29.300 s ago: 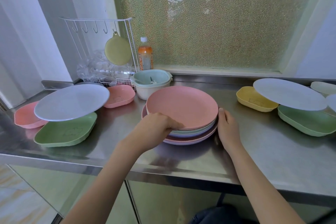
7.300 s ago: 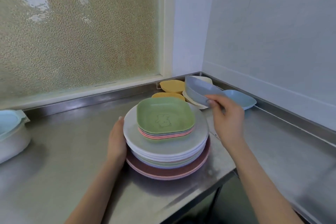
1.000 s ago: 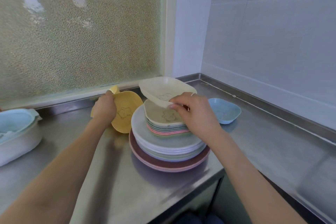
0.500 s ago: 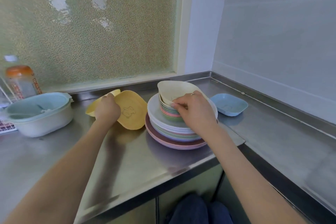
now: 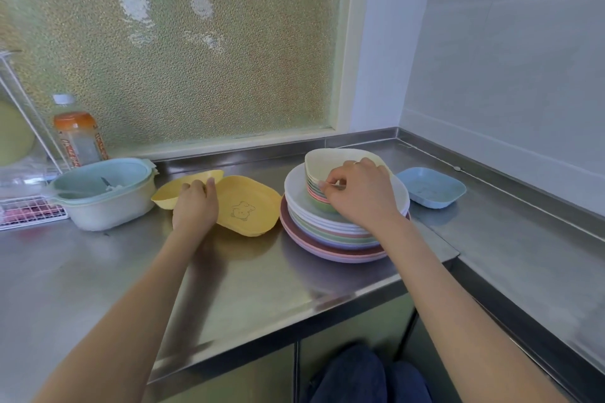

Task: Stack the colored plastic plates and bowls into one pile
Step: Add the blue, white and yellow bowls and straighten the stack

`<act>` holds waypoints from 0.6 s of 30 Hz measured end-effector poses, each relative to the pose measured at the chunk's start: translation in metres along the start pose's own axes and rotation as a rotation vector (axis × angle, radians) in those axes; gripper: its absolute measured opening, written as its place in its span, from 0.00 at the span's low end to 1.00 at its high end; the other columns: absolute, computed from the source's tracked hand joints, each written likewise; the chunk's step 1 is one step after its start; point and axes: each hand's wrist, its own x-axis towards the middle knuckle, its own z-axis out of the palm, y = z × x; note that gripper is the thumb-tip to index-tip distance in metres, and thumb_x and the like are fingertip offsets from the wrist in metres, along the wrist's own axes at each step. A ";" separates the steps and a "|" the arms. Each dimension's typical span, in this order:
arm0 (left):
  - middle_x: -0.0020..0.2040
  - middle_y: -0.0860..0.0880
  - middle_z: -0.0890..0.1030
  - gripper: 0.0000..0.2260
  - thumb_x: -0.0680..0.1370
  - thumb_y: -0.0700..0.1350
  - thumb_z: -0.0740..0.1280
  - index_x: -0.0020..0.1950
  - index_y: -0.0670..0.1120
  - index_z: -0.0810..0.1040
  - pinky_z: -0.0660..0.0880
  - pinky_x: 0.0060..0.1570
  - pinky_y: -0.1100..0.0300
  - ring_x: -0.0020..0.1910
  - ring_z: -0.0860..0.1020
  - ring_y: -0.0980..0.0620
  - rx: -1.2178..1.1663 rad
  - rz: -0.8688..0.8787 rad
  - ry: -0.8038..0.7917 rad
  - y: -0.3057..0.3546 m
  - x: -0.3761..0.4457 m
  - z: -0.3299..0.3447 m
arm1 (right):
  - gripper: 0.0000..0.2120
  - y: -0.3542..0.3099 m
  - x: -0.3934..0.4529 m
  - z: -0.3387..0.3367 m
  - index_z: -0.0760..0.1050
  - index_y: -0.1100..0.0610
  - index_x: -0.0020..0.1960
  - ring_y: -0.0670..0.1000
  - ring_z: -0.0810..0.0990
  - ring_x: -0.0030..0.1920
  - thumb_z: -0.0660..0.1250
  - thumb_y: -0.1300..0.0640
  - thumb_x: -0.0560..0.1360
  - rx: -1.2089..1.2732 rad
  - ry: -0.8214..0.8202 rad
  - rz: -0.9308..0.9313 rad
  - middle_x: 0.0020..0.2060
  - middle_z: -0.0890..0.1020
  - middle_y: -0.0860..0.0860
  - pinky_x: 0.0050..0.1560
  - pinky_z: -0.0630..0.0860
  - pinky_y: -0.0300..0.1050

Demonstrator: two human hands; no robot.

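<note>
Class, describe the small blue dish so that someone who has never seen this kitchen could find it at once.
Start at the steel counter and go to its far right corner, below the white tiled wall. To the right of the tall pile of plates and bowls a shallow dish sits alone, touching nothing. It is the only pale blue squarish dish, not in the pile and in neither hand.
</note>
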 end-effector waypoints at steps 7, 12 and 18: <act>0.60 0.34 0.70 0.16 0.81 0.47 0.55 0.61 0.36 0.69 0.67 0.53 0.49 0.54 0.72 0.35 -0.186 -0.042 0.187 0.013 -0.017 -0.009 | 0.17 -0.006 -0.005 0.001 0.81 0.47 0.44 0.55 0.74 0.50 0.55 0.43 0.71 0.066 0.153 -0.018 0.42 0.80 0.49 0.52 0.68 0.50; 0.55 0.37 0.74 0.12 0.79 0.45 0.62 0.53 0.36 0.73 0.61 0.43 0.59 0.45 0.71 0.43 -0.237 0.046 0.382 0.024 -0.024 -0.017 | 0.09 -0.027 -0.005 0.007 0.81 0.50 0.45 0.55 0.75 0.46 0.63 0.52 0.71 0.219 0.347 -0.088 0.41 0.80 0.49 0.46 0.66 0.47; 0.41 0.42 0.72 0.14 0.74 0.48 0.68 0.37 0.40 0.68 0.63 0.39 0.60 0.38 0.68 0.50 -0.348 0.216 0.412 0.056 -0.039 -0.019 | 0.15 -0.046 0.008 0.017 0.75 0.48 0.61 0.55 0.74 0.55 0.62 0.55 0.75 0.200 0.237 -0.154 0.57 0.78 0.48 0.50 0.62 0.47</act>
